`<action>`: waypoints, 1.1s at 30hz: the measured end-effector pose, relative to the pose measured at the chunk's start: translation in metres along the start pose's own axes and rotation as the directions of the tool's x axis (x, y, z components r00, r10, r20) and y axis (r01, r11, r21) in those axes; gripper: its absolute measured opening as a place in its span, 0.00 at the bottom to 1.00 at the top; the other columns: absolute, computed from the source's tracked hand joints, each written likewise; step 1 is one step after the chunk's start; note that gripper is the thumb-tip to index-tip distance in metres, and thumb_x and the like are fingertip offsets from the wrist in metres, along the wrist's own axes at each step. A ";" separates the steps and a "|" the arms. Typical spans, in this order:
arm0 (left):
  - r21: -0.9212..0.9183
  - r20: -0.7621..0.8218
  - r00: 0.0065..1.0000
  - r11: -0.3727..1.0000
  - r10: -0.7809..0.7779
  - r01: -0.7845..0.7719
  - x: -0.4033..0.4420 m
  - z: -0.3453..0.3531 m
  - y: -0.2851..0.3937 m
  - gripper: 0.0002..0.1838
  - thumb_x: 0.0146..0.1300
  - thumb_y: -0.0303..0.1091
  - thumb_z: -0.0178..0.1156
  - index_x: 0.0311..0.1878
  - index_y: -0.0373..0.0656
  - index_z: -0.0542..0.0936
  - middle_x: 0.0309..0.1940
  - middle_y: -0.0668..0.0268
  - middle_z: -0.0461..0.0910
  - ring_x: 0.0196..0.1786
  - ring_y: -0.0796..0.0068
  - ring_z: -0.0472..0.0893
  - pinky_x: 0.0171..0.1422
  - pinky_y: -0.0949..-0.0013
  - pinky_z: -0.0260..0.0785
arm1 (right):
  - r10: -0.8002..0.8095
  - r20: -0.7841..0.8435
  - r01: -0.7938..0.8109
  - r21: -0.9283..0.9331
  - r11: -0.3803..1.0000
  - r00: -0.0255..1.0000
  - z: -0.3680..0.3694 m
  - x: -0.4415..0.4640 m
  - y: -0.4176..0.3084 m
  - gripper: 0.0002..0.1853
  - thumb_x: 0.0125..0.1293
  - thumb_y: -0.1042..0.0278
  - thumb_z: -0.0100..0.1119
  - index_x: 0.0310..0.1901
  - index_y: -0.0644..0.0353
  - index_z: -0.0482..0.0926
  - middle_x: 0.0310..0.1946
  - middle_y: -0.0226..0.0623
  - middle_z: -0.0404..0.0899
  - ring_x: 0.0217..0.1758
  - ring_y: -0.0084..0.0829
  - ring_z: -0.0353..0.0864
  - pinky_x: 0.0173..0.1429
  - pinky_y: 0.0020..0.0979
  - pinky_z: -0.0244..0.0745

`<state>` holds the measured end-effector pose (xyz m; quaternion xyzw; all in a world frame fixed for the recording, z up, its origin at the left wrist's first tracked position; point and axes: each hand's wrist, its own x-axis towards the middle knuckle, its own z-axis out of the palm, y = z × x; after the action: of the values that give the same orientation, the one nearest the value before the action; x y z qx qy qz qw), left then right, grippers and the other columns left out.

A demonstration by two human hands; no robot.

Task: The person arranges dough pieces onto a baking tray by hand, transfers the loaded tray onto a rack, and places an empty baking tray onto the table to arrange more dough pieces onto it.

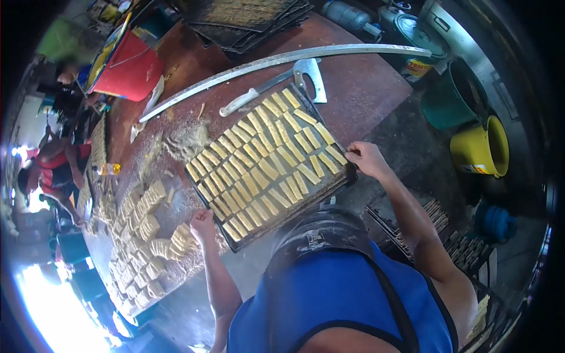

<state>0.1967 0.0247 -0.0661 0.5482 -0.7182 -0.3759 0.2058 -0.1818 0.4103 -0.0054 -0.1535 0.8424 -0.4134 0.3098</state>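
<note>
A dark baking tray (291,207) filled with rows of pale dough strips (259,178) lies tilted across the front edge of the red table. My right hand (365,157) is closed at the tray's right corner, beside the end strips. At the left side of the tray is my left hand (203,225), its fingers curled together near the rim; whether they grip it is hard to see. Stacks of cut dough pieces (141,226) lie on the floured table to the left of my left hand.
Beyond the tray lie a knife (241,101), a handsaw (311,76) and a long metal bar (235,69). Dark trays (247,20) and a red bucket (130,67) stand farther back. A person (56,162) works at the left. Green (444,100) and yellow (479,147) buckets stand right.
</note>
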 end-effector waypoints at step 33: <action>-0.638 0.643 -0.028 0.515 0.765 -0.572 0.040 0.136 0.176 0.29 0.80 0.50 0.44 0.60 0.30 0.76 0.57 0.53 0.78 0.54 0.63 0.78 0.61 0.62 0.70 | 0.380 -0.809 0.407 0.563 0.719 0.448 0.114 -0.399 0.027 0.23 0.72 0.50 0.59 0.51 0.65 0.85 0.43 0.39 0.86 0.47 0.29 0.81 0.54 0.32 0.76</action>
<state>-0.0238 0.0500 -0.0225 -0.1864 -0.8362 -0.5157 -0.0059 0.1960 0.5634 0.0776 0.2084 0.6500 -0.7148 -0.1522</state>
